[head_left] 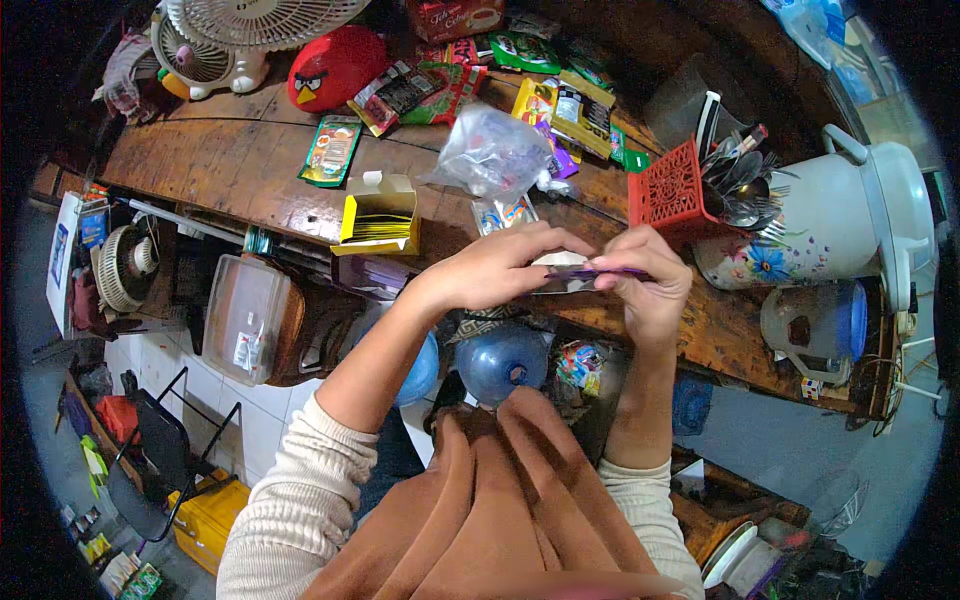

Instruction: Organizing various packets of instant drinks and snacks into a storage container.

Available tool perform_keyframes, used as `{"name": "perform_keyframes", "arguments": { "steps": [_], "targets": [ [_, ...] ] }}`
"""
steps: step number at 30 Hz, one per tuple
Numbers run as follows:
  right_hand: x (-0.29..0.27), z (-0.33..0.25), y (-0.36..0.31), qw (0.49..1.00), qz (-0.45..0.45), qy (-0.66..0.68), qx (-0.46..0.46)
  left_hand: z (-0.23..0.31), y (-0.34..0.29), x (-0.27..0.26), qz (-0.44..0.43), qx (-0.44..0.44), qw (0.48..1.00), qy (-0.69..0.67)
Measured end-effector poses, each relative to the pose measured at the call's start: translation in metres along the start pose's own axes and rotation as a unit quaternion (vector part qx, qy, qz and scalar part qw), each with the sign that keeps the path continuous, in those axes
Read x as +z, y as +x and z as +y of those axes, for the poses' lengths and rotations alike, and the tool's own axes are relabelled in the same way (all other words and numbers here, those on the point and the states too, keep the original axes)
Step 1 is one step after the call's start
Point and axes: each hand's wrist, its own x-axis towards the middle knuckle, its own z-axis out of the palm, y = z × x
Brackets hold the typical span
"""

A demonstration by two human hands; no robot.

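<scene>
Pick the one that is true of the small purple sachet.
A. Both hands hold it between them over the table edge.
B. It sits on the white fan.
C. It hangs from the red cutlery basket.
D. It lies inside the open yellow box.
A: the left hand and right hand pinch the purple sachet between their fingers above the wooden table.

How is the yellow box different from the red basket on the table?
The yellow box is solid cardboard, while the red basket has walls full of little holes. The yellow box holds flat packets with its flap open; the red basket holds spoons and forks. The yellow box sits to the left of the hands, left hand and right hand, and the red basket just behind the right one. Both stand on the wooden table.
</scene>
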Motion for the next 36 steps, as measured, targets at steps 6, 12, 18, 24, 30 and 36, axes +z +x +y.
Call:
{"name": "perform_keyframes", "arguments": {
  "steps": [6, 12, 18, 24, 30, 36],
  "targets": [
    [-0.003, -0.019, 0.011, 0.973, -0.061, -0.220, -0.009, -0.011, -0.003, 0.007, 0.006, 0.024, 1.000, 0.014],
    [0.002, -0.034, 0.013, 0.922, -0.095, -0.366, -0.083, -0.009, 0.000, 0.015, 0.048, 0.037, 0.997, -0.039],
    [0.007, -0.037, 0.012, 0.896, -0.119, -0.418, -0.088, -0.014, 0.005, 0.048, 0.244, 0.101, 0.960, -0.094],
    [0.021, -0.008, -0.007, 0.875, -0.161, -0.456, -0.032, -0.024, 0.013, 0.080, 0.403, 0.120, 0.898, -0.128],
    [0.014, 0.009, 0.012, 0.963, -0.045, -0.259, -0.053, -0.028, 0.027, 0.068, 0.481, 0.129, 0.863, -0.082],
    [-0.004, 0.096, 0.087, 0.869, -0.027, -0.478, 0.126, -0.031, 0.025, 0.072, 0.487, 0.116, 0.861, -0.091]
  ]
}}
